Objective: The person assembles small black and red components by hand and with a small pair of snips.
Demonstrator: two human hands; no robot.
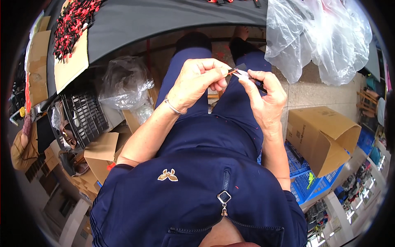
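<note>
Two bare hands meet over the lap, pinching a little black-and-red piece [232, 71].
From where I stand, the left hand [201, 80] has thumb and forefinger closed on the piece, a metal bangle [174, 108] at its wrist; the right hand [266, 96], just beside it, grips a pale, pointed tool [242, 74] too small to make out clearly. Below are navy trousers [181, 78]; beyond the knees, a black-covered table [173, 15] bears a cardboard sheet [75, 73] heaped with red-and-black pieces [75, 26]. Clear plastic bags [321, 41] hang on the right, above an open carton [317, 138]; a black crate [84, 117] sits on the left.
</note>
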